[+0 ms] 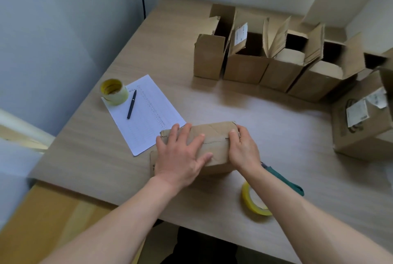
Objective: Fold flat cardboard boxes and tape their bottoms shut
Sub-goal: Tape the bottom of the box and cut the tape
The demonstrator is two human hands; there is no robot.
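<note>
Small brown cardboard box (212, 136), flaps folded shut: left hand (180, 157) flat on top, fingers spread; right hand (242, 151) fingers curled, gripping its right end.

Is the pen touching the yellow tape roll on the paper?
Apart. The head view shows white paper between the pen and the tape roll.

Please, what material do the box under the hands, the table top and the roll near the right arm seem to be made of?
The box looks like brown corrugated cardboard, matte, creased at its flaps. The table shows a pale wood-grain pattern with a smooth, even surface, so probably laminate rather than solid wood. The roll appears to be glossy yellowish plastic tape; its core material cannot be told.
</note>
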